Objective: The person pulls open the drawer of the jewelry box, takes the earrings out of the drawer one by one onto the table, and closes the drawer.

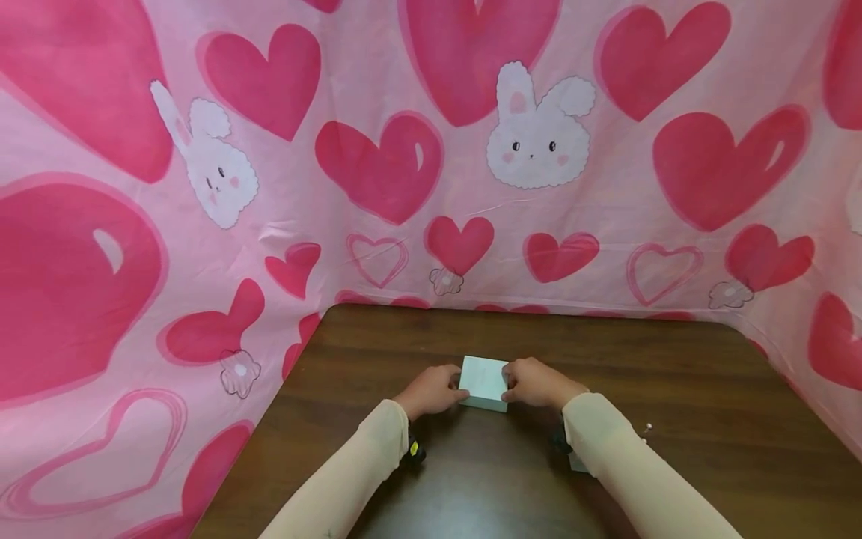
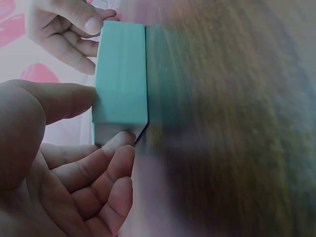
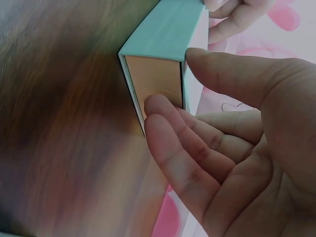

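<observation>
A small pale mint-green box (image 1: 485, 379) lies on the brown wooden table between both hands. My left hand (image 1: 433, 390) holds its left end, and in the left wrist view the thumb (image 2: 69, 101) meets the box's edge while fingertips touch the end face. From the other side my right hand (image 1: 539, 380) grips the right end. The right wrist view shows that end face (image 3: 155, 81) as a plain beige panel framed by the green cover. There the right thumb (image 3: 222, 71) rests at the cover's edge, with curled fingers against the panel.
The wooden table (image 1: 377, 337) is bordered by a pink curtain (image 1: 485, 202) with hearts and rabbits. Beside the right forearm sits a pale object (image 1: 578, 463), mostly hidden by the sleeve. Small white bits (image 1: 649, 427) show just right of that forearm.
</observation>
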Demonstrator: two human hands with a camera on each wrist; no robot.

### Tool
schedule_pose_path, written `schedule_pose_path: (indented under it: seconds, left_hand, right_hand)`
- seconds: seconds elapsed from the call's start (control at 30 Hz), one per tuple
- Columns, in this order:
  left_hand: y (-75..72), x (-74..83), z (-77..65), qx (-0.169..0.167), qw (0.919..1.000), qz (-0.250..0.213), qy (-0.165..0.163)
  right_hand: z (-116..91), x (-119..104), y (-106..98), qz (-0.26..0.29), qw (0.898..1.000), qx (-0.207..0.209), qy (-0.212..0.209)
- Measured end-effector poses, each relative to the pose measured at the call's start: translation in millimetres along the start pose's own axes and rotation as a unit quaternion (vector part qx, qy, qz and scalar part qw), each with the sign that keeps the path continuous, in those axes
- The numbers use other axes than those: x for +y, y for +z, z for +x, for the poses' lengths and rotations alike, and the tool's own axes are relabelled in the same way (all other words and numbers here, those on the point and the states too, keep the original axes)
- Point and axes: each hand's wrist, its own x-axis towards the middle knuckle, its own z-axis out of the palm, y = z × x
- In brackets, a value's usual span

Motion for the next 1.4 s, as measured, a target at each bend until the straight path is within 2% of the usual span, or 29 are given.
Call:
schedule_pose_path:
  seconds: [0.2, 0.43, 0.57, 0.8, 1.4]
  left_hand:
    - [-3.0, -1.5, -8.3, 0.005, 0.9999, 0.01, 0.003]
    - [-4.6, -7.4, -19.5, 0.011, 0.9999, -0.002, 0.011]
    - [-5.2, -10.5, -23.7, 0.012, 0.9998, 0.001, 0.014]
    - [-7.8, -12.9, -32.6, 0.007, 0.9999, -0.007, 0.003]
    - [-9.4, -18.2, -66.0, 0.012, 0.9996, -0.026, -0.002]
  right_hand:
    - [1.8, -4.7, 3.5, 0.009, 1.0, -0.006, 0.002]
    - [1.6, -11.5, 9.0, 0.01, 1.0, 0.003, -0.025]
    - [0.5, -15.7, 11.5, 0.02, 0.999, 0.0, -0.025]
    - [-0.8, -18.1, 18.3, 0.028, 0.999, -0.004, -0.026]
    - [-18.4, -38.2, 39.3, 0.045, 0.997, 0.027, -0.051]
